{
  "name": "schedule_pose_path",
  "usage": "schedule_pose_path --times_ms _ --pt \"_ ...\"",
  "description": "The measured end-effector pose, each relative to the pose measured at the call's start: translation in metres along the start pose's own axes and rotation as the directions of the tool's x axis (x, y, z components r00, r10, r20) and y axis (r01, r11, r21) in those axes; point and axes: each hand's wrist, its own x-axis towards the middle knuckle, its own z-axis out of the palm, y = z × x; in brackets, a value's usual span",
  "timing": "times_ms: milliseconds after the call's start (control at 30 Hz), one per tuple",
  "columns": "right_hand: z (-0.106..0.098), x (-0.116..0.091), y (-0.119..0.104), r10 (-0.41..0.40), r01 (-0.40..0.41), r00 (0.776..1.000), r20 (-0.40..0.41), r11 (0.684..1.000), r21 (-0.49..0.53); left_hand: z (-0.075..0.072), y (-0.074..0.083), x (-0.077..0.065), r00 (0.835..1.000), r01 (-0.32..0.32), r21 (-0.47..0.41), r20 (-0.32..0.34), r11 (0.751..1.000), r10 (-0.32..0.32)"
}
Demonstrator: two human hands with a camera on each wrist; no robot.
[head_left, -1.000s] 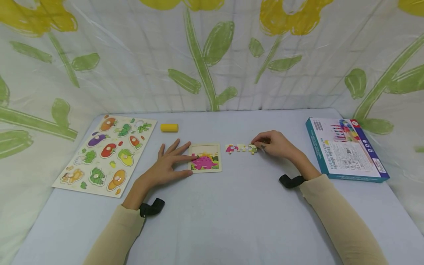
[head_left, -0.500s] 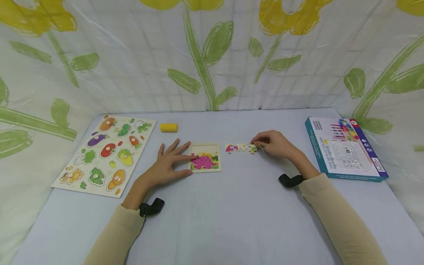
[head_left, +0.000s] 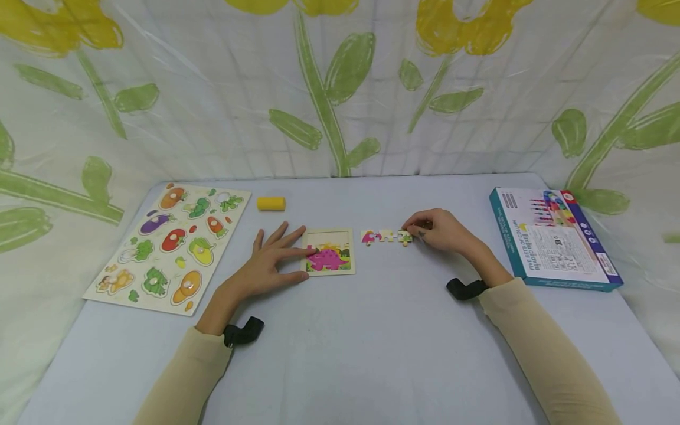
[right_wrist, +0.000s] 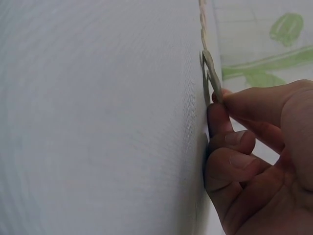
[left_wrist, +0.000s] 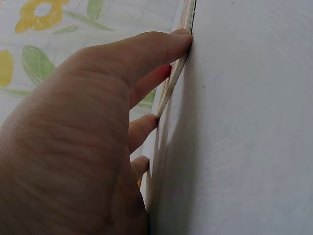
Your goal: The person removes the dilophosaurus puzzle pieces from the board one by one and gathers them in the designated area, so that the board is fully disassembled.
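Observation:
A small wooden jigsaw tray with a pink dinosaur picture lies mid-table; its upper strip shows bare wood. My left hand rests on the tray's left side, fingers spread, one fingertip on the picture; in the left wrist view the thumb touches its edge. Right of the tray, a pink jigsaw piece and a pale one lie in a row. At the row's right end my right hand pinches a green-patterned jigsaw piece. The right wrist view shows that piece tilted, one edge raised between thumb and finger.
A vegetable-picture board lies at the left. Near its upper right corner is a yellow cylinder. A boxed bead set lies at the right. A flower-printed curtain hangs behind the table.

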Motion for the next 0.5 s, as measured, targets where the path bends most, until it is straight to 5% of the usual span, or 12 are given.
schedule_pose_path --times_ms 500 --pt "-0.001 -0.0023 -0.0022 0.013 -0.012 0.999 -0.03 1.0 0.027 -0.0003 0.0007 0.0001 1.0 0.001 -0.007 0.006 1.0 -0.001"
